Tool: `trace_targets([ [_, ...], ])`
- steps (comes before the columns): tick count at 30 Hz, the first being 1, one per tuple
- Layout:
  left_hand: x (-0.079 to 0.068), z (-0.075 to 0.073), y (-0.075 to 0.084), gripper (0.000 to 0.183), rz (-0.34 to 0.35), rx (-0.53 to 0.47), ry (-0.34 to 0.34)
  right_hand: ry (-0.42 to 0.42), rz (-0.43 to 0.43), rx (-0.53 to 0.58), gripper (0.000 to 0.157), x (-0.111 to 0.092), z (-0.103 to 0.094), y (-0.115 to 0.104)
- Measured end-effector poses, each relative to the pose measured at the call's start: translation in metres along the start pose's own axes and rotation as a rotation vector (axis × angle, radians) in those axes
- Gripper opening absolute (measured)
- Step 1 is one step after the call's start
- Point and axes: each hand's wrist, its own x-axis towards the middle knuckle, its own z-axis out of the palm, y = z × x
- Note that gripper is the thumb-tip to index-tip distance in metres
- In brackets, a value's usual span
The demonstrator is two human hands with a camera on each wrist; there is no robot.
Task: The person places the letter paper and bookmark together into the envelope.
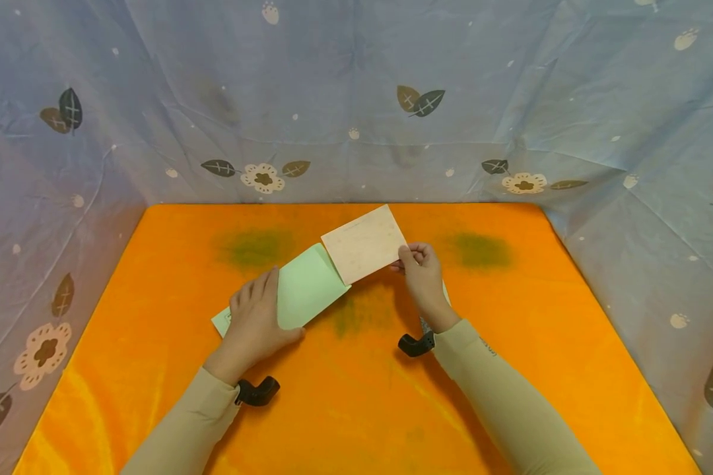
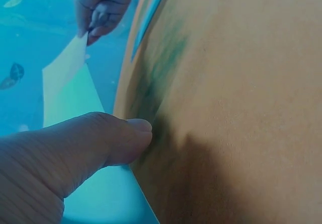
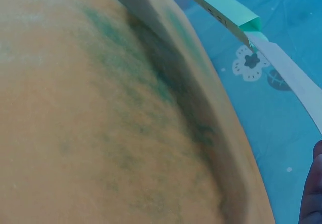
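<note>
Thumb and fingers of your right hand (image 1: 423, 278) are pinching a cream card (image 1: 364, 244) near its right-hand corner, the card lying leftward of your fingertips, toward your left hand (image 1: 257, 323). There you are gripping a green envelope (image 1: 311, 285), your fingers reaching over it and your thumb lying at the near edge. The card's left edge is meeting the envelope's gaping mouth; whether any of it is sitting inside cannot be told. The card is showing a plain, faintly smudged face; the envelope is bearing small dark print. You are holding both above an orange cloth (image 1: 333, 409), a patterned curtain (image 1: 333, 66) hanging beyond.
</note>
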Motion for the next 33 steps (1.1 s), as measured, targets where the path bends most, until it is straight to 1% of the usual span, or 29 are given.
trace_targets([
  [6, 0.0, -0.001, 0.0, 0.124, -0.003, 0.009, -0.002, -0.003, -0.004, -0.007, 0.025, -0.01, 0.004, -0.016],
  [14, -0.001, 0.001, 0.0, 0.125, 0.012, 0.019, 0.003, -0.007, -0.031, 0.002, 0.023, -0.011, 0.002, -0.016],
  [22, -0.001, 0.001, 0.001, 0.126, 0.023, 0.022, 0.002, 0.003, -0.034, 0.026, 0.023, -0.013, 0.004, -0.018],
  [33, -0.002, 0.001, 0.003, 0.126, 0.041, 0.02, -0.006, 0.021, -0.031, -0.016, 0.026, -0.014, 0.007, -0.023],
])
